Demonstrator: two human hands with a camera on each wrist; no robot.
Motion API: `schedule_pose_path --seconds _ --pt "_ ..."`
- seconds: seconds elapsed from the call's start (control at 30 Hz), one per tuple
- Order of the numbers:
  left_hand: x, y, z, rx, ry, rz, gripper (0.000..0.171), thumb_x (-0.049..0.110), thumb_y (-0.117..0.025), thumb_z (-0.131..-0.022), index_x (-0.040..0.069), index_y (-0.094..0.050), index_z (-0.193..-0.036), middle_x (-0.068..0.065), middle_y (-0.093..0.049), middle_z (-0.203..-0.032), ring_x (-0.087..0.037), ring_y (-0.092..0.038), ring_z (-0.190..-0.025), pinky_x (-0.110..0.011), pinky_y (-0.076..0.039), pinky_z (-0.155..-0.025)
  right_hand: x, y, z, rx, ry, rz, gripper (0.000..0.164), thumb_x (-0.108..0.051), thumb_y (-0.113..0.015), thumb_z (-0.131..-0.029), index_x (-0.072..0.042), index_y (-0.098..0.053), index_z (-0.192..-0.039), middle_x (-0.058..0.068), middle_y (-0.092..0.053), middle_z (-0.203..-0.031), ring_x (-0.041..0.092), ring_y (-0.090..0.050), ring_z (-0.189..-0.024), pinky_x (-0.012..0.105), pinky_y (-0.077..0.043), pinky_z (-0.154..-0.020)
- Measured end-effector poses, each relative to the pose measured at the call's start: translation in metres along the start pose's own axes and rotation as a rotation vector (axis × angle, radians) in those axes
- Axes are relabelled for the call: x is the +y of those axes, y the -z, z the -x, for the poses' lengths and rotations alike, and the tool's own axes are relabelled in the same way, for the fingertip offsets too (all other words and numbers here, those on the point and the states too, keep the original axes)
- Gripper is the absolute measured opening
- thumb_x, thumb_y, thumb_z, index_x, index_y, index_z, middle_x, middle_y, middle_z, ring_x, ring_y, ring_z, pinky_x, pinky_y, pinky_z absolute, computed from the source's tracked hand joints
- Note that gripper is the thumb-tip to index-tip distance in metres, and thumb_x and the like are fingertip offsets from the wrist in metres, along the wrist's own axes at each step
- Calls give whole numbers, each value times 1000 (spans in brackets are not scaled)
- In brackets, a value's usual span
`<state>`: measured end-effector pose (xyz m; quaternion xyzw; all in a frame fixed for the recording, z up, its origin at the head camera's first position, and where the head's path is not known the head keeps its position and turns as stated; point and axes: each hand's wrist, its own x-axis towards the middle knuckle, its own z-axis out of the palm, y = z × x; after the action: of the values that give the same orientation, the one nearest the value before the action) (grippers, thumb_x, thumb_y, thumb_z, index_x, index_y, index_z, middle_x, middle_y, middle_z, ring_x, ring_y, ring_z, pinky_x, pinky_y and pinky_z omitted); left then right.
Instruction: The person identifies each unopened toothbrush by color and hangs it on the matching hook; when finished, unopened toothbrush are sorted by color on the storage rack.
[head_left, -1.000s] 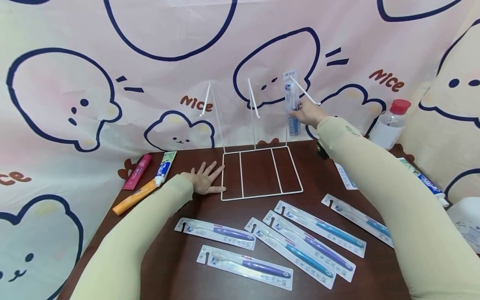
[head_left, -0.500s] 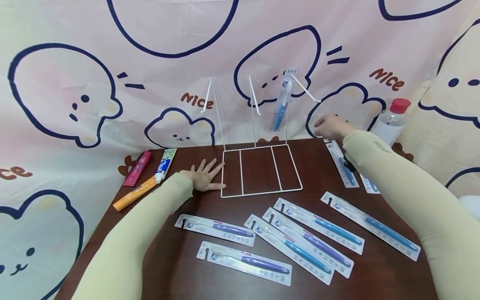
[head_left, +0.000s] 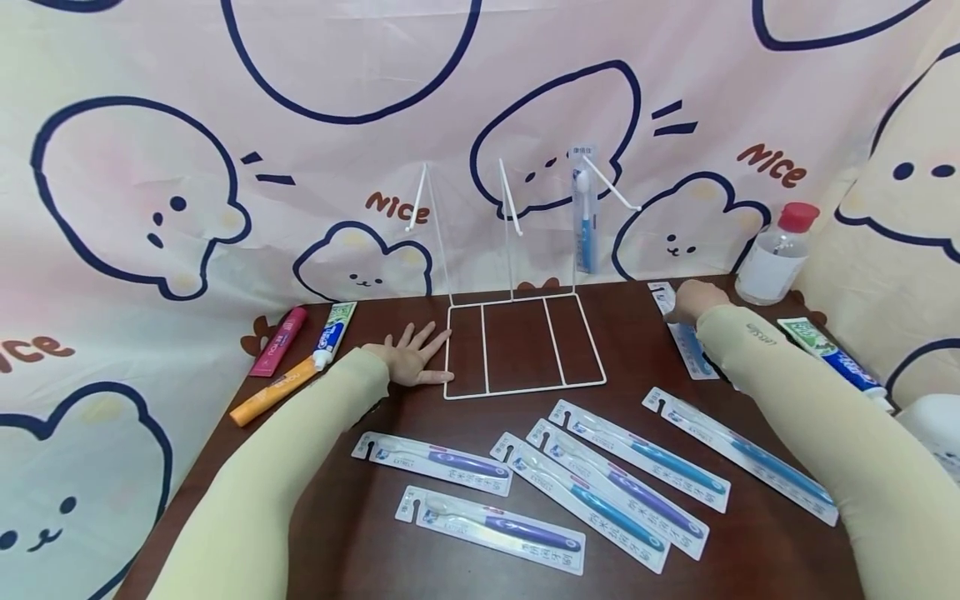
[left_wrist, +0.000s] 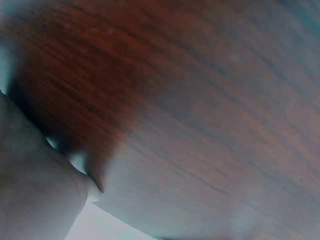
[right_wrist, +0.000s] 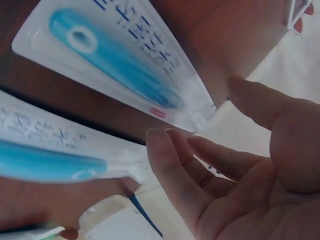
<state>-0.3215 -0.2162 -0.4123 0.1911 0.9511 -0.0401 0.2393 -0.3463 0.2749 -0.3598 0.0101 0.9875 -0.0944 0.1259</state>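
Observation:
My left hand [head_left: 411,358] lies flat on the table with its fingers spread, touching the left side of a white wire rack [head_left: 485,350]. In the left wrist view, part of that hand [left_wrist: 40,185] shows against brown wood. A packaged blue toothbrush [head_left: 585,217] hangs from the rack's right prong. My right hand [head_left: 697,300] is over a packaged toothbrush [head_left: 692,354] at the back right, partly covering it. In the right wrist view, thumb and fingers of this hand [right_wrist: 240,175] are apart beside two blue toothbrush packs, an upper one [right_wrist: 115,65] and a lower one [right_wrist: 50,160].
Several packaged toothbrushes, purple [head_left: 491,531] and blue [head_left: 742,454], lie across the front. Toothpaste tubes, pink [head_left: 277,342], orange [head_left: 273,392] and blue-green [head_left: 333,333], are at left. A red-capped bottle [head_left: 772,262] and another tube [head_left: 836,360] stand or lie at right.
My right hand has let go of the toothbrush pack on the right prong and moved right and down to the packs on the table. The hanging pack swung, then straightened. My left hand stays put.

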Motion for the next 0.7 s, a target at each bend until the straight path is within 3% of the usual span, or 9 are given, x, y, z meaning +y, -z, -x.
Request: schedule_pose_path --seconds 0.17,0.43,0.7 --pt "1 1 1 5 3 -9 95 83 -23 -74 33 18 -144 -5 18 -152 -38 11 -135 -66 -4 -99 -2 -11 -2 0 -6 38 44 -27 -69 -80 13 -60 -97 21 -59 -84 29 -55 -73 39 -47 -60" --pt "2 1 -1 1 5 -43 97 84 -22 -72 33 19 -144 -5 17 -152 -38 10 -136 -65 -5 -100 -5 -13 2 30 11 62 29 -13 -71 -77 13 -63 -86 20 -59 -77 29 -56 -68 39 -47 -60" --pt "3 2 2 8 16 -33 97 85 -22 -72 34 18 -144 -4 17 -152 -38 10 -136 -64 -5 -100 -13 -18 -9 49 -72 24 24 -8 -72 -74 12 -64 -84 20 -59 -78 30 -56 -69 38 -47 -60"
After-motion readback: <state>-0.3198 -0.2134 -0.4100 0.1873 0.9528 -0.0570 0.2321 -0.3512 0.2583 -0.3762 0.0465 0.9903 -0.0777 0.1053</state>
